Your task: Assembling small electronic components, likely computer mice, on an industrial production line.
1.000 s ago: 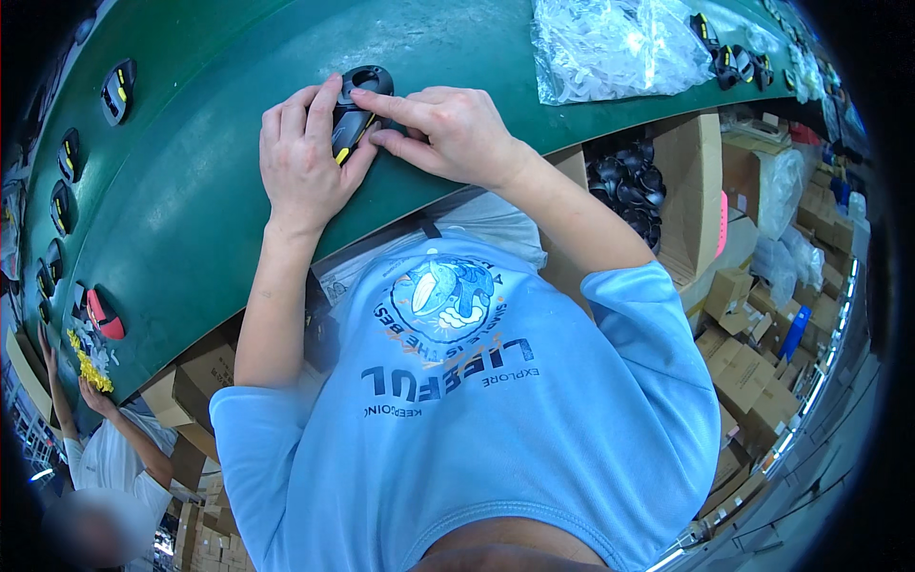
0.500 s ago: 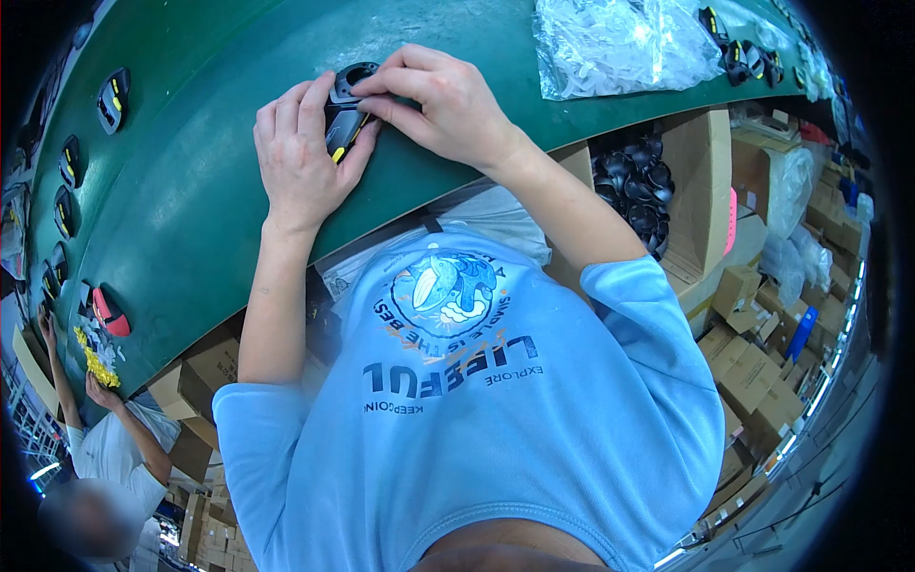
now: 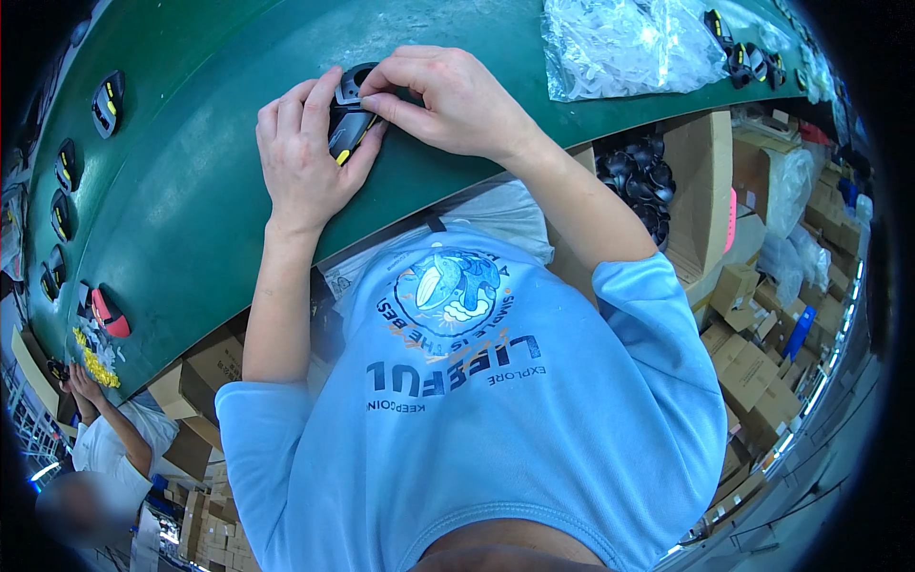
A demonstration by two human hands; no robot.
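A black-and-grey plastic housing with a yellow stripe (image 3: 349,128) rests on the green table in front of me. A round opening shows at its far end. My left hand (image 3: 303,157) is closed around its left side, with the thumb along the near right edge. Over its right side, beside the opening, my right hand (image 3: 456,100) has thumb and forefinger pinched together. Whatever those fingertips grip, if anything, is too small or hidden to name.
A bag of clear plastic pieces (image 3: 629,52) lies at the right, with several black-and-yellow housings (image 3: 740,65) past it. More housings (image 3: 108,103) line the left side. A carton of black parts (image 3: 701,181) stands below the table edge. A co-worker (image 3: 119,434) sits by yellow pieces (image 3: 97,360) and a red-and-black housing (image 3: 111,313).
My right fingertips have shifted slightly along the housing, which stays in my left hand. The co-worker's hands have come together around a small dark thing at the table's left edge.
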